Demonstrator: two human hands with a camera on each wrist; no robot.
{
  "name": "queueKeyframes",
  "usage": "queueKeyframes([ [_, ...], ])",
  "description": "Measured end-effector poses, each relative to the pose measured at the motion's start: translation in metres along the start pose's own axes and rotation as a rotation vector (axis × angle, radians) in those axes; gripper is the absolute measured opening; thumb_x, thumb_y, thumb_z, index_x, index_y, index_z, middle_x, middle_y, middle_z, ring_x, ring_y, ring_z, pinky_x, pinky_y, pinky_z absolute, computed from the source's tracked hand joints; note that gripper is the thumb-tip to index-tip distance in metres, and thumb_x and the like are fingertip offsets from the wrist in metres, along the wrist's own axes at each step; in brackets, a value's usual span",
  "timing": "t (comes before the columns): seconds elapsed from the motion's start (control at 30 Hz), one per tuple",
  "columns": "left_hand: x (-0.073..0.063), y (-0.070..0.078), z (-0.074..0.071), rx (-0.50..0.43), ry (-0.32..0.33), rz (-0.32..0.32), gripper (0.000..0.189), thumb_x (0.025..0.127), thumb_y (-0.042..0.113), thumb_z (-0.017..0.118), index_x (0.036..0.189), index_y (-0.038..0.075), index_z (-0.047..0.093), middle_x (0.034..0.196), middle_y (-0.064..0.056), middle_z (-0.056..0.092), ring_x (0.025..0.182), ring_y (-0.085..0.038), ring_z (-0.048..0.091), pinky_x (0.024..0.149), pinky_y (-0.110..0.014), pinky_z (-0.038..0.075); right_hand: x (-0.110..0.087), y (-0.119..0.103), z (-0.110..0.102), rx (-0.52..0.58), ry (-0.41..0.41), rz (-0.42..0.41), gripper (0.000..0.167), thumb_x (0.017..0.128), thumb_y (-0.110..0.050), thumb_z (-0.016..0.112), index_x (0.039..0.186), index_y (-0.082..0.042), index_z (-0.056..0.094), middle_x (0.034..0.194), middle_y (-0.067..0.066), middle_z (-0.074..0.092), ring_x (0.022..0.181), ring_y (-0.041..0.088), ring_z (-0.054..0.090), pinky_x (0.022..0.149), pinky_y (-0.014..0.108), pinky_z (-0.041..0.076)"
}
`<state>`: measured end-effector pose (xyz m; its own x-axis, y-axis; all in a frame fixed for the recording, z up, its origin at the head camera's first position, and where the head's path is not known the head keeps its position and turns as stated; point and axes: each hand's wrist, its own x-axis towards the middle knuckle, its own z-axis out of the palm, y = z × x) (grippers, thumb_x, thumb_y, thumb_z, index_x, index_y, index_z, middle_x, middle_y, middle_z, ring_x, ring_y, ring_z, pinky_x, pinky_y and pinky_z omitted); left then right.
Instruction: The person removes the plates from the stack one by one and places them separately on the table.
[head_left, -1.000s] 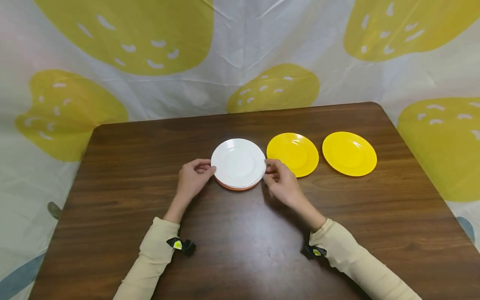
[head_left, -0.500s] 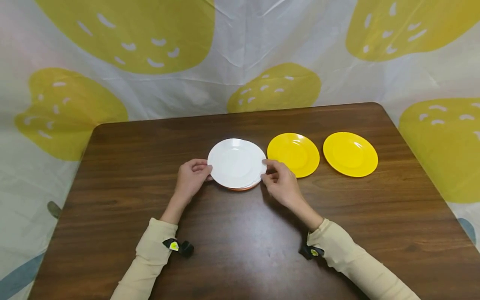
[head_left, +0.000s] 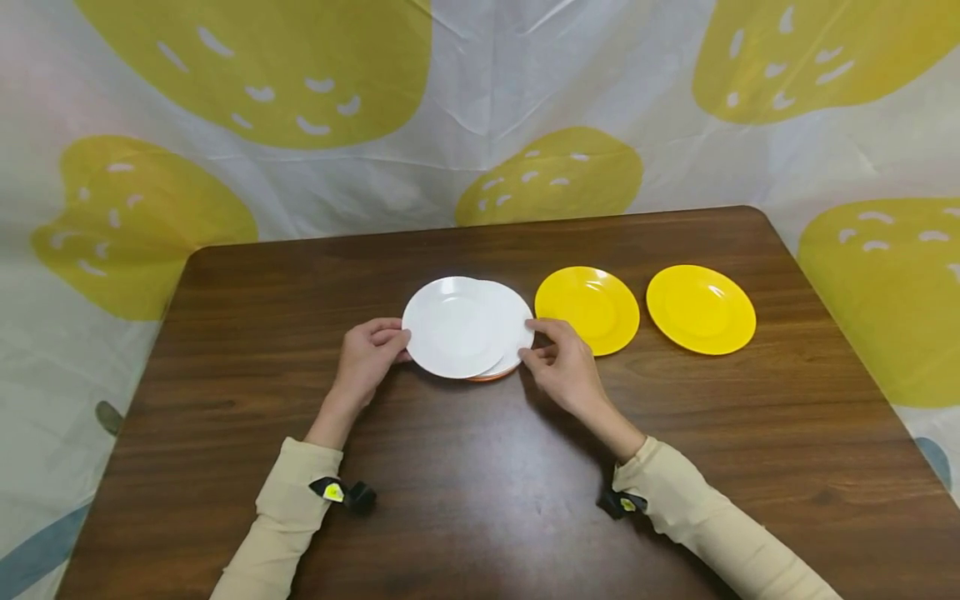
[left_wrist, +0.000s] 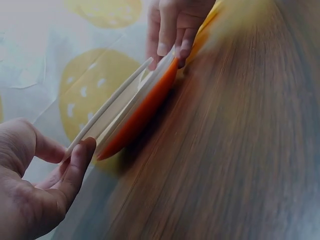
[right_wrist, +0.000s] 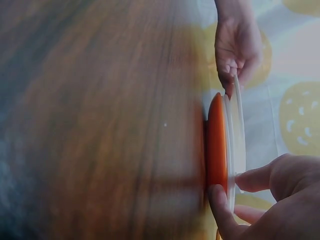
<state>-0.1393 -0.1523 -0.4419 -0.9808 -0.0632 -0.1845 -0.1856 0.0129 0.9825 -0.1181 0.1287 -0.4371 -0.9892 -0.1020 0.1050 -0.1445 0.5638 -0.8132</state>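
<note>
My left hand (head_left: 367, 357) pinches the left rim of a white plate (head_left: 452, 327), thumb on one face and fingers on the other. That plate is raised at its left side and slid leftward over a second white plate (head_left: 516, 318). Beneath lies an orange plate (left_wrist: 147, 117), mostly hidden in the head view; whether further white plates lie between cannot be told. My right hand (head_left: 566, 367) grips the right rim of the lower stack. In the right wrist view, one fingertip (right_wrist: 219, 194) lies against the orange plate and another against the white ones.
Two yellow plates (head_left: 588, 312) (head_left: 701, 310) lie side by side to the right of the stack, the nearer partly behind my right hand. Everything stands on a brown wooden table (head_left: 480, 500). A patterned cloth (head_left: 337, 192) hangs behind its far edge.
The top white plate has moved left off the stack with my left hand, uncovering the white plate below. My right hand has stayed nearly in place at the stack's right rim.
</note>
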Motion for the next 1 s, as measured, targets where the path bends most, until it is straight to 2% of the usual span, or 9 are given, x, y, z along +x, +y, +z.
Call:
queueKeyframes([
  [0.2,-0.002,0.000,-0.012,-0.006,0.027,-0.022,0.032,0.096,-0.003,0.060,0.123,-0.020,0.055,0.087,-0.005,0.072,0.066,0.000,0.065,0.065,-0.015,0.058,0.001,0.001,-0.001,-0.007,-0.017,-0.022,0.045,0.089,-0.006,0.074,0.132,0.004,0.063,0.140,0.020,0.059,0.090,0.030,0.073,0.081,0.041,0.062],
  [0.47,-0.007,0.002,-0.032,-0.003,0.072,-0.035,0.035,0.097,-0.001,0.059,0.125,-0.020,0.052,0.086,-0.001,0.071,0.068,0.000,0.065,0.067,-0.014,0.058,0.001,0.002,0.000,-0.020,-0.030,-0.036,0.046,0.090,-0.005,0.073,0.133,0.005,0.062,0.147,0.020,0.055,0.090,0.030,0.073,0.081,0.040,0.062],
  [0.77,-0.011,0.001,-0.048,-0.048,0.129,-0.031,0.033,0.097,-0.003,0.056,0.125,-0.020,0.048,0.076,0.010,0.066,0.067,0.000,0.063,0.067,-0.014,0.057,0.002,0.000,0.002,-0.011,-0.039,-0.040,0.048,0.090,-0.004,0.072,0.135,0.006,0.060,0.150,0.018,0.052,0.088,0.029,0.074,0.076,0.036,0.062],
  [1.0,-0.019,0.000,-0.069,-0.005,0.180,-0.056,0.034,0.100,0.001,0.055,0.128,-0.016,0.046,0.080,0.011,0.064,0.072,0.001,0.064,0.071,-0.013,0.057,0.000,-0.003,0.002,-0.018,-0.040,-0.039,0.048,0.090,-0.003,0.072,0.135,0.007,0.060,0.151,0.019,0.052,0.089,0.029,0.074,0.076,0.037,0.062],
])
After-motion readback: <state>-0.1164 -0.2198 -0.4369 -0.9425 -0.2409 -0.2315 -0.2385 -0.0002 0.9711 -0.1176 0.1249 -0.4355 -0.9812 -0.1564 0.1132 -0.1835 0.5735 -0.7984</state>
